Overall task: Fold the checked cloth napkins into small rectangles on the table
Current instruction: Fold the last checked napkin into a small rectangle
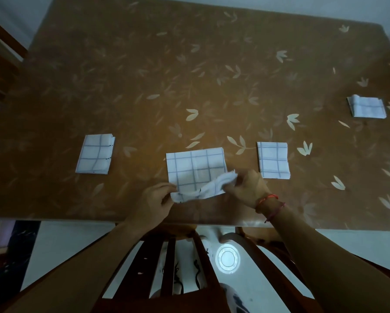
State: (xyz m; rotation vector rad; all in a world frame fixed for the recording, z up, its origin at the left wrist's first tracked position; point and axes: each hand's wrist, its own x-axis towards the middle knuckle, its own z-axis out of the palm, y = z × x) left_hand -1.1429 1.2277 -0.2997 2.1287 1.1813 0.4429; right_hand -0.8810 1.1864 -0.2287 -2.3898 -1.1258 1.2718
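Your left hand (154, 201) and right hand (249, 188) each hold a pinching grip on the napkin (196, 166) at its near edge, apparently raised off the counter (189, 75). Three folded napkins (95, 154) lie around it.

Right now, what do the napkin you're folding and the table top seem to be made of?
Napkin: thin soft cloth, matte white with grey check lines; its near edge crumples limply where the left hand and right hand pinch it. Table top: brown with pale leaf print and a faint sheen; perhaps a plastic cover or laminate, cannot tell which.
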